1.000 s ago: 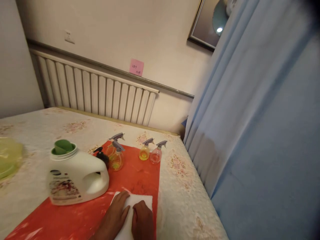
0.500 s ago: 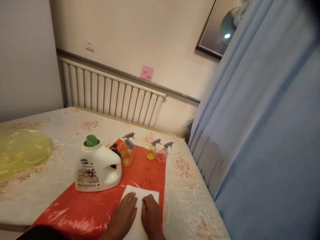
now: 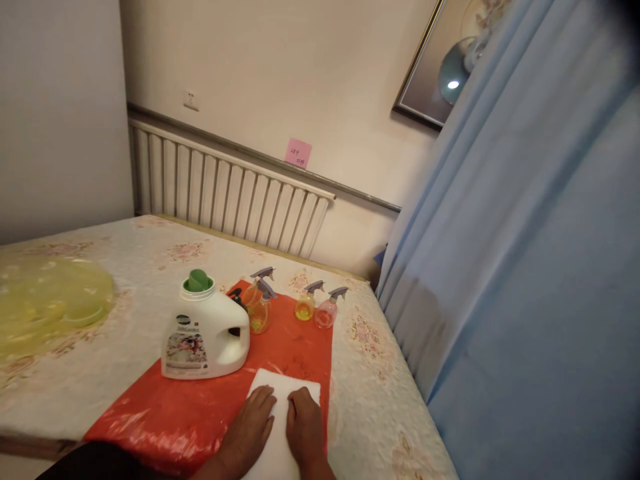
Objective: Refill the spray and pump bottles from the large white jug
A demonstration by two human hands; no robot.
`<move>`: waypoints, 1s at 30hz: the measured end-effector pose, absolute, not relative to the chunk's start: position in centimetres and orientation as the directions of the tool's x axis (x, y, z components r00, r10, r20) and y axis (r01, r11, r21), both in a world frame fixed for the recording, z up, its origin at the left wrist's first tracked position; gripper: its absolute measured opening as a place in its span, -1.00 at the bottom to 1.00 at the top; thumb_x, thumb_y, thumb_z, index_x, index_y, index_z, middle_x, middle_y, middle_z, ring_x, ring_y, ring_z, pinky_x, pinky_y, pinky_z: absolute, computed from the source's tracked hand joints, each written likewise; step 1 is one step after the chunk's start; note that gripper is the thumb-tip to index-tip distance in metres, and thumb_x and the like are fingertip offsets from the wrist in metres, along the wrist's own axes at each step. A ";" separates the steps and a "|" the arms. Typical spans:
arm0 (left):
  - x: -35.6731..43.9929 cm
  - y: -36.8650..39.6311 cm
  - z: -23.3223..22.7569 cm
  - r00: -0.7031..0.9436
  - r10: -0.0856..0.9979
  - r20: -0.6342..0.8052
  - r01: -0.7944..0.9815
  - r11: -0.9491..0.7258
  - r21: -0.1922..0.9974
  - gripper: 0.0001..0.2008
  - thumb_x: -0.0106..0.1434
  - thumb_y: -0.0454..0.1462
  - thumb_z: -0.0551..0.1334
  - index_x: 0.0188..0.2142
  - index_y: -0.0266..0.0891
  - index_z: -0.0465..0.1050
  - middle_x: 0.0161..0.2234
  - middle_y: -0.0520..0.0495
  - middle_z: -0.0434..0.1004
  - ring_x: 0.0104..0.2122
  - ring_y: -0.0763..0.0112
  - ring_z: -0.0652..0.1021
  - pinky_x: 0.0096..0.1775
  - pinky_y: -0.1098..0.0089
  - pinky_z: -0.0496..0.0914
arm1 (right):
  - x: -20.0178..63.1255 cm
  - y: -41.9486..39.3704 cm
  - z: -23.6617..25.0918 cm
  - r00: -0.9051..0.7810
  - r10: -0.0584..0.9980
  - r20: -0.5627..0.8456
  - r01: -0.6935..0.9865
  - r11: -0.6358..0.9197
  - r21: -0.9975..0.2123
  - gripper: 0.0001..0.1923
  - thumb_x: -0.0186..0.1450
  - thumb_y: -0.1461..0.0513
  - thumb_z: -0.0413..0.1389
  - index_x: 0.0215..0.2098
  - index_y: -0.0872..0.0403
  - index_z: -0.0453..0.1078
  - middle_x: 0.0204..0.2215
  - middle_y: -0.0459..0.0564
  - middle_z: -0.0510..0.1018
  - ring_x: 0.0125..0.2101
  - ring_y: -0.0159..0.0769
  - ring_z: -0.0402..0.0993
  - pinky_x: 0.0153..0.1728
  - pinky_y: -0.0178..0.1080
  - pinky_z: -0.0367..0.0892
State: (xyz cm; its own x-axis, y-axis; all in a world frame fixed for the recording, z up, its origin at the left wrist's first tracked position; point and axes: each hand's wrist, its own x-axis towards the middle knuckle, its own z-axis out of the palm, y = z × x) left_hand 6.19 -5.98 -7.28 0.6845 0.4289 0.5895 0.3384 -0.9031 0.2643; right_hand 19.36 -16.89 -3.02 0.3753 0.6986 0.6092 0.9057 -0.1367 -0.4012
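Both of my hands lie flat on a white cloth (image 3: pixel 285 390) spread on a red plastic sheet (image 3: pixel 200 407) near the table's front edge. My left hand (image 3: pixel 250 427) presses the cloth's left half, fingers together. My right hand (image 3: pixel 304 427) rests beside it on the right half. Neither hand grips anything. Just behind and to the left stands a white detergent jug (image 3: pixel 205 333) with a green cap. Several small spray bottles (image 3: pixel 305 303) with grey triggers and yellow or pink liquid stand at the far end of the red sheet.
A floral tablecloth (image 3: pixel 370 340) covers the table. Yellow-green plastic ware (image 3: pixel 45 303) lies at the far left. A white radiator (image 3: pixel 225 197) lines the back wall under a pink sticky note (image 3: pixel 298 153). A blue curtain (image 3: pixel 500 267) hangs along the table's right side.
The view has drawn back and shifted, so the jug and bottles appear smaller and further right. Both hands stay flat on the white cloth, now closer together.
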 end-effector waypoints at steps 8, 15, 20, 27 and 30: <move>3.9 -5.7 -8.6 0.673 0.360 0.647 0.283 -0.932 0.224 -0.68 0.23 -0.36 0.17 -0.02 -0.13 0.46 0.03 -0.12 0.57 0.04 0.13 0.54 0.01 0.13 0.51 | 19.3 -16.9 -2.5 0.386 0.715 0.583 0.901 -0.158 -0.403 -0.78 0.28 0.42 -0.06 -0.36 0.03 0.34 -0.43 -0.07 0.44 -0.43 -0.29 0.40 -0.39 -0.30 0.27; 2.1 -5.4 -9.7 0.644 0.316 0.697 0.229 -0.949 0.219 -0.67 0.26 -0.34 0.17 0.01 -0.06 0.45 0.04 -0.06 0.57 0.02 0.21 0.55 0.00 0.28 0.49 | 19.0 -17.1 -2.1 0.434 0.735 0.522 0.862 -0.170 -0.478 -0.78 0.26 0.40 -0.04 -0.36 0.04 0.40 -0.41 -0.03 0.49 -0.41 -0.25 0.43 -0.35 -0.28 0.29; 2.0 -5.2 -10.0 0.631 0.289 0.720 0.186 -0.957 0.220 -0.70 0.30 -0.27 0.18 0.03 -0.06 0.44 0.05 -0.06 0.57 0.02 0.24 0.55 0.00 0.35 0.48 | 19.3 -16.2 -0.2 0.527 0.737 0.423 0.775 -0.213 -0.595 -0.79 0.19 0.38 -0.01 -0.46 0.04 0.42 -0.48 -0.04 0.53 -0.44 -0.24 0.45 -0.38 -0.28 0.28; 2.6 -4.8 -11.3 0.586 0.263 0.767 0.183 -0.965 0.191 -0.73 0.32 -0.24 0.15 0.00 -0.08 0.45 0.02 -0.07 0.59 0.01 0.26 0.56 -0.01 0.36 0.48 | 21.2 -8.1 4.5 0.617 0.706 0.347 0.664 -0.231 -0.711 -0.84 0.11 0.34 0.07 -0.45 0.05 0.49 -0.53 -0.08 0.57 -0.49 -0.28 0.49 -0.41 -0.32 0.31; 2.6 -4.6 -11.5 0.599 0.223 0.769 0.201 -0.972 0.125 -0.73 0.30 -0.26 0.16 -0.02 -0.09 0.45 0.00 -0.07 0.60 -0.02 0.27 0.58 -0.05 0.39 0.50 | 21.7 -3.0 5.6 0.666 0.678 0.313 0.598 -0.234 -0.766 -0.77 0.09 0.28 0.15 -0.26 0.10 0.52 -0.42 -0.02 0.63 -0.40 -0.24 0.56 -0.32 -0.28 0.40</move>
State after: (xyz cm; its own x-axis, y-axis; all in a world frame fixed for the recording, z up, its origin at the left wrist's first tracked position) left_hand 2.65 -4.61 -11.52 0.5988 0.2227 0.7693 0.2009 -0.9716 0.1249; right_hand 21.69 -3.01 5.62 0.6655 0.6778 0.3125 0.5985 -0.2344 -0.7661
